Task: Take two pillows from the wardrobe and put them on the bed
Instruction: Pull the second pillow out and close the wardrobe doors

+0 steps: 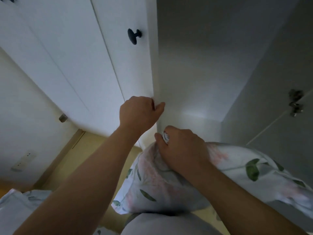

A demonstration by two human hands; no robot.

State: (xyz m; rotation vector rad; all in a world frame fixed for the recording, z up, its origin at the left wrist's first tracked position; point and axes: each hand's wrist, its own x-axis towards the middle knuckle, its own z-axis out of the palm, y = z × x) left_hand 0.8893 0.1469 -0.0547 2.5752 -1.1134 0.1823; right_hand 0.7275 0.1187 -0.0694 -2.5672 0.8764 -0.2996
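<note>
A white pillow with green leaves and pink flowers [169,184] hangs low in front of me, and my right hand [183,148] is shut on a bunched corner of its cover. My left hand [138,112] grips the front edge of the white wardrobe door [101,65], fingers curled around it and thumb on the right. The wardrobe interior [203,65] beyond that edge looks grey and bare where I can see it. No second pillow shows inside.
A dark round knob [133,36] sits on the wardrobe door above my left hand. The other door [279,133] with metal hinges [295,102] stands open at right. Pale patterned fabric [18,206] lies at bottom left, over a wooden floor [74,153].
</note>
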